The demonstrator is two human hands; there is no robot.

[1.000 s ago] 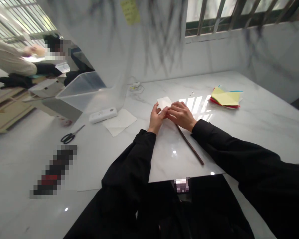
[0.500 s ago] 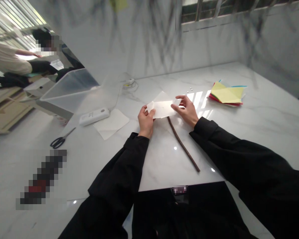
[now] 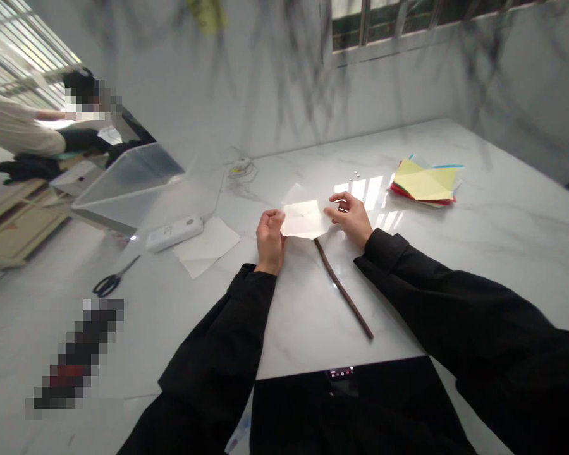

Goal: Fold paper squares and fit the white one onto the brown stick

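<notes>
A white sheet of paper (image 3: 304, 219) is stretched between my two hands just above the table. My left hand (image 3: 270, 241) pinches its left edge, with the thumb on top. At the right edge, my right hand (image 3: 353, 220) has its thumb and fingers closed on the paper. A thin brown stick (image 3: 342, 289) lies on the table, running from under the paper's near edge toward me; its far end is hidden by the paper. Behind the held sheet, a pale paper corner (image 3: 296, 192) sticks out; whether it belongs to the same sheet I cannot tell.
Coloured papers (image 3: 427, 181) are piled at the right. Left of my hands lie another white sheet (image 3: 206, 246), a white oblong device (image 3: 175, 234) and black-handled scissors (image 3: 116, 277). A clear plastic bin (image 3: 128, 183) and a seated person (image 3: 23, 123) are farther left.
The view has shifted slightly, so the table things sit a little lower and to the left. Both hands still hold the paper, which now looks flatter at its left edge.
</notes>
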